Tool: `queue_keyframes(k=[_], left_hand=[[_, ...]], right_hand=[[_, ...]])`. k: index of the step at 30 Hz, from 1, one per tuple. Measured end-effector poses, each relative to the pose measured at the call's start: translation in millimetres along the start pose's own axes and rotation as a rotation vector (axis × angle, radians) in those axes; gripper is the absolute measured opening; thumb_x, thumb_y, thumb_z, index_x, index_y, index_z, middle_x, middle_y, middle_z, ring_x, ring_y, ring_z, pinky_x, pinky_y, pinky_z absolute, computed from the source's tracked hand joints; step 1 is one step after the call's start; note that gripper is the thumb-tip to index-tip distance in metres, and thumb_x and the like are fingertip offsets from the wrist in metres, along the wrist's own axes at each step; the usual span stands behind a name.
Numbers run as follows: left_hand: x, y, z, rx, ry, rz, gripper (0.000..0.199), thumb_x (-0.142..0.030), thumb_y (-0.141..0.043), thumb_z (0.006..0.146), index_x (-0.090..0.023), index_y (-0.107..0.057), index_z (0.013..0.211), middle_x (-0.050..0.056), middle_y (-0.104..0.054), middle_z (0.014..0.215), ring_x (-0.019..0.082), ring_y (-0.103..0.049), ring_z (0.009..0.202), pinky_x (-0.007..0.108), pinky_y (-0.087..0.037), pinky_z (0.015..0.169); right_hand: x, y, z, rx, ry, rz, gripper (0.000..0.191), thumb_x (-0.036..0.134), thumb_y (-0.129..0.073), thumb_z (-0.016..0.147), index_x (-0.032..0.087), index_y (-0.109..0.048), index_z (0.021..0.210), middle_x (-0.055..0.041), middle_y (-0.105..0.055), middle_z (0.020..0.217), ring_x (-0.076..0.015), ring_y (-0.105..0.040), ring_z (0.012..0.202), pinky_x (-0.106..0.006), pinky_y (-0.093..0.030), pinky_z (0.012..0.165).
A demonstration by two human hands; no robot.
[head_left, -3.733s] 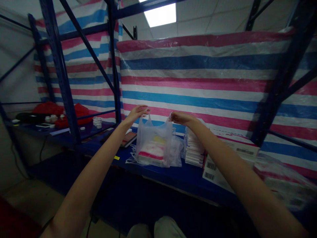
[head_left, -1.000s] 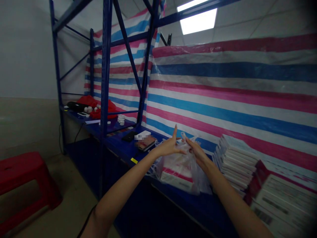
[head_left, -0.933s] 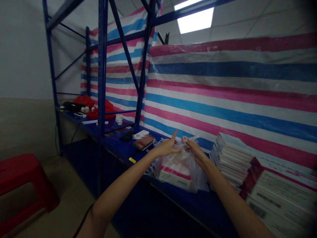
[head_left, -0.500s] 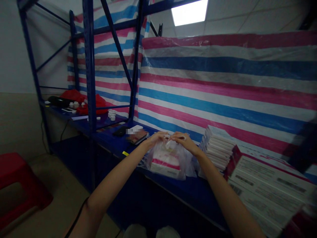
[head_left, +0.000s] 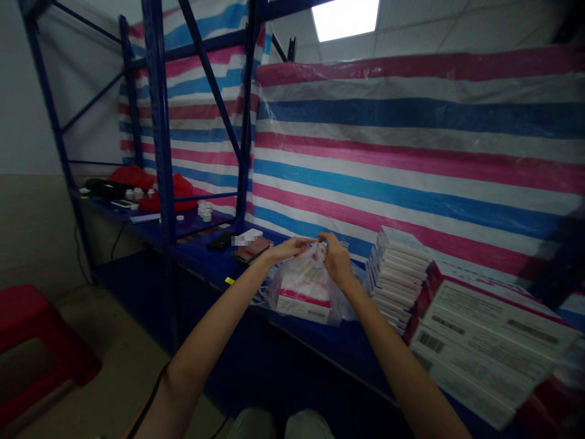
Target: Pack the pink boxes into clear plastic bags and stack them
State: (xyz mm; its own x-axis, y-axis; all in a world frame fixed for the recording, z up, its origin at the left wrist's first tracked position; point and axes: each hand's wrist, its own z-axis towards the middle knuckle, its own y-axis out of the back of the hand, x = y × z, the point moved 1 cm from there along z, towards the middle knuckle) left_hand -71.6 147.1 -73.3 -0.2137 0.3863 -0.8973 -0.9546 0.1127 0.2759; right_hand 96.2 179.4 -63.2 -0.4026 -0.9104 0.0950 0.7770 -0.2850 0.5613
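A thin, see-through plastic bag (head_left: 319, 268) stands on the blue shelf, its top gathered and twisted. Inside it lies a flat white box with a pink band (head_left: 301, 299). My left hand (head_left: 295, 246) pinches the gathered top from the left. On the other side, my right hand (head_left: 336, 256) is closed round the neck of the bag, its fingers touching those of the left. The exact grip of the fingertips is partly hidden by the plastic.
Right of the bag rises a stack of thin white boxes (head_left: 397, 274), then large printed cartons (head_left: 484, 341). A dark phone (head_left: 222, 240) and a brown item (head_left: 252, 250) lie to the left. A blue rack post (head_left: 158, 122) stands farther left; a red stool (head_left: 41, 341) is on the floor.
The bag's top has been drawn up into a tighter neck. My right hand has turned more upright and closed round it; the left stays at the top. The view has shifted slightly.
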Motion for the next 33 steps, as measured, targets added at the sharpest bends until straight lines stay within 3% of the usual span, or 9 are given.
queue_keyframes(k=[6, 9, 16, 19, 22, 25, 28, 31, 33], left_hand=[[-1, -4.5, -1, 0.137, -0.034, -0.12, 0.032, -0.017, -0.058, 0.073, -0.013, -0.06, 0.105, 0.009, -0.063, 0.102, 0.015, -0.056, 0.089, 0.027, -0.04, 0.082], [0, -5.8, 3, 0.094, -0.033, -0.024, 0.027, -0.017, -0.054, 0.077, -0.012, -0.061, 0.103, 0.008, -0.064, 0.098, 0.015, -0.057, 0.087, 0.028, -0.041, 0.079], [-8, 4.7, -9, -0.368, -0.247, 0.788, 0.016, -0.017, -0.049, 0.082, -0.017, -0.066, 0.082, 0.006, -0.059, 0.105, 0.018, -0.052, 0.095, 0.033, -0.034, 0.087], [-3, 17.0, -31, -0.41, -0.233, 1.206, 0.02, -0.013, -0.046, 0.082, -0.02, -0.065, 0.08, 0.006, -0.057, 0.105, 0.021, -0.046, 0.1, 0.04, -0.027, 0.092], [19, 28.6, -51, -0.322, -0.124, 1.413, 0.02, -0.013, -0.046, 0.082, -0.019, -0.064, 0.08, 0.008, -0.056, 0.106, 0.024, -0.043, 0.102, 0.041, -0.026, 0.09], [45, 30.6, -60, -0.224, -0.029, 1.438, 0.021, -0.015, -0.044, 0.083, -0.019, -0.064, 0.083, 0.009, -0.055, 0.11, 0.025, -0.041, 0.106, 0.041, -0.025, 0.092], [55, 26.2, -57, -0.181, 0.009, 1.419, 0.023, -0.016, -0.041, 0.084, -0.018, -0.064, 0.088, 0.01, -0.054, 0.112, 0.026, -0.039, 0.111, 0.042, -0.023, 0.094], [45, 22.6, -54, -0.144, 0.042, 1.356, 0.026, -0.015, -0.04, 0.085, -0.018, -0.062, 0.099, 0.011, -0.05, 0.121, 0.025, -0.038, 0.115, 0.044, -0.021, 0.098], [30, 18.6, -57, -0.183, 0.063, 1.227, 0.034, -0.022, -0.035, 0.089, -0.021, -0.051, 0.118, 0.009, -0.042, 0.132, 0.024, -0.034, 0.121, 0.044, -0.018, 0.101]], right_hand=[[10, 0, -3, -0.041, -0.013, -0.055, 0.031, 0.014, -0.039, 0.081, 0.017, -0.057, 0.106, -0.0103, -0.053, 0.102, -0.0192, -0.055, 0.083, -0.028, -0.044, 0.067], [10, -4, -5, -0.038, -0.008, -0.066, 0.028, 0.014, -0.039, 0.083, 0.017, -0.061, 0.099, -0.0095, -0.054, 0.098, -0.0181, -0.055, 0.08, -0.027, -0.044, 0.066], [-9, 6, -22, -0.07, -0.044, -0.119, 0.027, 0.027, -0.042, 0.087, 0.022, -0.063, 0.103, -0.007, -0.059, 0.1, -0.0168, -0.056, 0.079, -0.028, -0.042, 0.069], [-2, 24, -50, 0.018, 0.018, -0.302, 0.024, 0.025, -0.044, 0.087, 0.024, -0.066, 0.095, -0.0049, -0.062, 0.094, -0.0177, -0.056, 0.079, -0.029, -0.039, 0.07], [13, 42, -92, 0.13, 0.105, -0.518, 0.021, 0.02, -0.045, 0.084, 0.024, -0.065, 0.091, -0.0044, -0.064, 0.089, -0.0185, -0.054, 0.075, -0.033, -0.035, 0.072], [24, 52, -127, 0.167, 0.093, -0.617, 0.022, 0.015, -0.044, 0.083, 0.023, -0.064, 0.085, -0.005, -0.064, 0.086, -0.0184, -0.054, 0.071, -0.034, -0.035, 0.071], [25, 57, -138, 0.2, 0.053, -0.581, 0.021, 0.016, -0.044, 0.084, 0.022, -0.064, 0.084, -0.0046, -0.064, 0.087, -0.0184, -0.054, 0.071, -0.034, -0.035, 0.069], [23, 64, -129, 0.264, 0.018, -0.465, 0.02, 0.024, -0.043, 0.087, 0.022, -0.063, 0.087, -0.0046, -0.062, 0.096, -0.0182, -0.055, 0.077, -0.032, -0.037, 0.07], [25, 69, -117, 0.282, -0.009, -0.368, 0.025, 0.036, -0.045, 0.086, 0.023, -0.06, 0.101, -0.0061, -0.057, 0.112, -0.0215, -0.053, 0.093, -0.034, -0.038, 0.08]])
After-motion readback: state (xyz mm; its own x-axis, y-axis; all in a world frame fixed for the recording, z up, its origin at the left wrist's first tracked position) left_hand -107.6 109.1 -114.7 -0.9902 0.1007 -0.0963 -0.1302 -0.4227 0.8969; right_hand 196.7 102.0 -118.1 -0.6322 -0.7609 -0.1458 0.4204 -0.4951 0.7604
